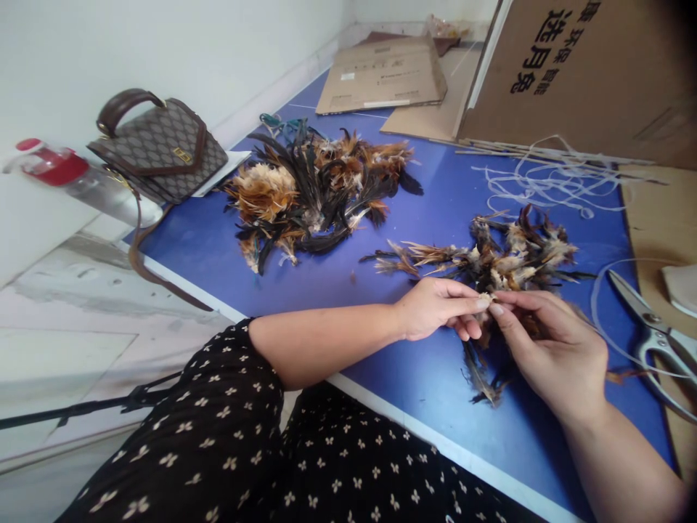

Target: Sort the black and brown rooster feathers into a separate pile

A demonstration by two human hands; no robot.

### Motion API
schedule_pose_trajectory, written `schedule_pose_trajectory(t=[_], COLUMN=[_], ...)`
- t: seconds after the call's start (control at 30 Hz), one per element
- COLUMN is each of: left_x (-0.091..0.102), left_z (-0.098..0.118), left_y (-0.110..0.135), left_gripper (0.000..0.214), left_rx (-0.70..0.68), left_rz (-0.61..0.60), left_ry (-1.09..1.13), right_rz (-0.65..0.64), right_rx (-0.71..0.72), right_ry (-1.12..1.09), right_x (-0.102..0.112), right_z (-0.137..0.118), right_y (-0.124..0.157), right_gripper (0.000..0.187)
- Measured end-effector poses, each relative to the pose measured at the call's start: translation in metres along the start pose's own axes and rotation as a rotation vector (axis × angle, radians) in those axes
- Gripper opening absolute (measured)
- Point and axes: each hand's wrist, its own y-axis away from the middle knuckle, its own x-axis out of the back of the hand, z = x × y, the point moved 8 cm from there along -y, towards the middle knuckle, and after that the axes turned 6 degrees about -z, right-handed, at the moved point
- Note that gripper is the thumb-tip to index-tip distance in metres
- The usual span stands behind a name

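Thumb and fingers of my left hand point(441, 309) pinch the pale end of a small feather bunch point(479, 378), whose dark tips hang down over the blue table point(381, 370). My right hand point(555, 341) meets it from the right, its thumb and forefinger closed on the same pale end. Just beyond my fingers lies a pile of brown, black and cream feathers point(512, 254). A larger heap of feathers point(321, 181) rests farther back on the left. Part of the held bunch is hidden behind my fingers.
Scissors point(653, 327) lie at the right edge, with a clear looped strand point(599, 319) beside them. White string point(534, 178) is tangled near a large cardboard box point(588, 87). Flattened cardboard point(381, 76) lies at the back. A handbag point(157, 152) and a bottle point(103, 192) stand left.
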Motion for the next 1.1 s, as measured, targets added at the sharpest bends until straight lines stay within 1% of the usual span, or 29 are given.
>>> schedule_pose_trajectory(t=[0.07, 0.13, 0.2, 0.43, 0.5, 0.63, 0.7, 0.8, 0.9, 1.0, 1.1], left_x=[-0.002, -0.003, -0.004, -0.006, -0.006, -0.006, -0.007, -0.009, -0.009, -0.009, -0.013], left_z=[0.0, -0.001, 0.0, 0.004, 0.004, 0.002, 0.002, 0.003, 0.003, 0.004, 0.005], left_y=[0.001, 0.003, 0.004, 0.003, 0.003, 0.003, 0.003, 0.003, 0.004, 0.004, 0.006], left_gripper=[0.048, 0.041, 0.04, 0.047, 0.047, 0.044, 0.044, 0.045, 0.045, 0.047, 0.051], left_rx=[0.036, 0.087, 0.115, 0.045, 0.033, 0.044, 0.046, 0.039, 0.058, 0.053, 0.051], left_rz=[0.002, 0.018, 0.025, 0.009, -0.004, -0.017, -0.026, -0.046, -0.038, -0.035, -0.093], left_ry=[-0.009, -0.023, -0.039, -0.052, -0.049, -0.058, -0.062, -0.061, -0.076, -0.094, -0.103], right_rz=[-0.002, 0.001, 0.0, -0.047, -0.048, -0.07, -0.087, -0.11, -0.131, -0.108, -0.134], right_rx=[0.017, 0.015, 0.017, 0.033, 0.046, 0.1, 0.116, 0.118, 0.116, 0.088, 0.046], right_ry=[0.004, -0.002, -0.013, -0.052, -0.055, -0.069, -0.077, -0.085, -0.093, -0.078, -0.102], right_x=[0.0, 0.0, -0.001, -0.005, -0.003, -0.003, -0.003, -0.005, -0.005, -0.002, 0.001], right_z=[-0.004, -0.004, -0.003, 0.0, -0.002, -0.008, -0.009, -0.009, -0.01, -0.008, -0.004], right_y=[-0.001, -0.002, -0.001, 0.0, 0.0, 0.0, -0.001, -0.003, -0.003, -0.004, -0.004], right_gripper=[0.008, 0.012, 0.016, 0.017, 0.021, 0.036, 0.038, 0.036, 0.033, 0.031, 0.025])
